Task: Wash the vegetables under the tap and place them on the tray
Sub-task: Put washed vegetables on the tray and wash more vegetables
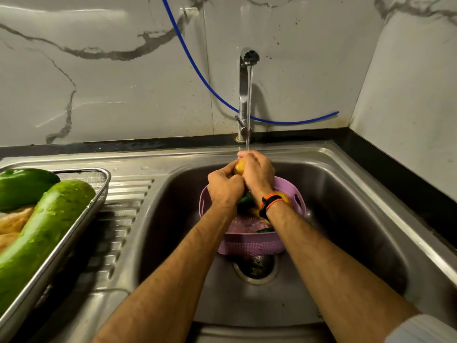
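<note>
Water runs from the chrome tap (pixel 248 58) onto a small yellow vegetable (pixel 239 168) held over the sink. My left hand (pixel 224 185) and my right hand (pixel 258 172) both grip it, fingers curled round it, so most of it is hidden. Below my wrists a purple plastic basket (pixel 249 243) stands in the sink basin (pixel 346 219) with green and yellow vegetables in it, partly hidden by my arms. At the left a steel mesh tray (pixel 81 219) on the drainboard carries a long green gourd (pixel 42 233), a round green vegetable (pixel 22 186) and something orange.
A blue hose (pixel 197 70) hangs along the marble wall behind the tap. The drain (pixel 254 268) lies just in front of the basket. The ribbed drainboard (pixel 123 206) separates tray and basin. A black counter edge (pixel 395 174) runs on the right.
</note>
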Tool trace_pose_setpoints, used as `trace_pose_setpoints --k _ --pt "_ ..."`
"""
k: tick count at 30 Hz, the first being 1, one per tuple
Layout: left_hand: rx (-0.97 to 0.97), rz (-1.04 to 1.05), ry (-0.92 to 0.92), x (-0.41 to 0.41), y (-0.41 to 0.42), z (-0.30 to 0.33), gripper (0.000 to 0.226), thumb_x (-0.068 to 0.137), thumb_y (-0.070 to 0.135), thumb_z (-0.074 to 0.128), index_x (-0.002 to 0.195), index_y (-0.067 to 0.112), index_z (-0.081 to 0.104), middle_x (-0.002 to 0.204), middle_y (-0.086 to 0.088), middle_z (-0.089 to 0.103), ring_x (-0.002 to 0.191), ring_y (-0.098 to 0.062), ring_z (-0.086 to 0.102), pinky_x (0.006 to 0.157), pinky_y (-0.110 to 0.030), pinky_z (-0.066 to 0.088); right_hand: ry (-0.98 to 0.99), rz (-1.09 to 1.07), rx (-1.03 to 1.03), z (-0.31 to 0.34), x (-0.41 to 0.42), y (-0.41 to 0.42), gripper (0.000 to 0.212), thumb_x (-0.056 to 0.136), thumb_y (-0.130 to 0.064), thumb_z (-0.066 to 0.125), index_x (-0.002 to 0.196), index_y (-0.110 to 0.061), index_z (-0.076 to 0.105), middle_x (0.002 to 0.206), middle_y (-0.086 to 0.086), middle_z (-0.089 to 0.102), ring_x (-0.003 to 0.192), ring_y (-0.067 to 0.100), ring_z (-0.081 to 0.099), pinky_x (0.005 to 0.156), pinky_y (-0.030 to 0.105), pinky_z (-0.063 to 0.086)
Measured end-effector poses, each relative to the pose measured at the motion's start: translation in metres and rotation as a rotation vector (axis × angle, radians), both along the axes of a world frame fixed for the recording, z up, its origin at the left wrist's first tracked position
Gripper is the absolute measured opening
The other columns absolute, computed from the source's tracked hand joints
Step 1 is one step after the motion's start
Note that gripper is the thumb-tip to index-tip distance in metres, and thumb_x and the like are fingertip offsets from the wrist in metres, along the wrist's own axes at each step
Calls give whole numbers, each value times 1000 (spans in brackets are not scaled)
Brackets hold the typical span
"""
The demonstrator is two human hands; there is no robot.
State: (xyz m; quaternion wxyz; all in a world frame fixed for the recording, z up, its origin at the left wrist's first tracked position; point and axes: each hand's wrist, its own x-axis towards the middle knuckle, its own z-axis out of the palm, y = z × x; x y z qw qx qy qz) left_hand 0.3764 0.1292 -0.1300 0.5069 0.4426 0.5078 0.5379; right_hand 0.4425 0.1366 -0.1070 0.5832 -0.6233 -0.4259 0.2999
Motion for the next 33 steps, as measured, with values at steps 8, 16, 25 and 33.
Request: trace_pose_setpoints --k 8,16,25,33 --pt "-4 8 -7 -3 3 2 40 84 -9 64 117 12 72 104 -8 75 101 -22 70 91 -45 58 12 157 7 -9 9 -1 26 100 -24 49 115 -13 67 101 2 64 92 16 59 87 36 50" --pt "-5 -111 1 -6 0 5 38 88 -4 67 124 10 67 110 -8 73 97 -18 71 83 -33 61 390 265 -110 -1 31 4 30 99 -25 52 105 -5 72 100 8 70 87 17 63 65 25 52" --pt "-181 -97 -294 -5 6 7 29 98 -4 52 126 -2 59 120 -20 63 104 -32 69 79 -33 62 816 181 -74 -4 29 2 15 89 -3 58 100 3 67 105 18 62 89 25 61 69 31 56" --pt "-113 -164 -185 -7 4 3 45 82 4 77 124 -3 62 112 -19 71 101 -31 71 92 -45 58 733 210 -68 -4 32 -3 24 90 -5 53 107 5 68 110 22 67 98 30 64 76 32 56"
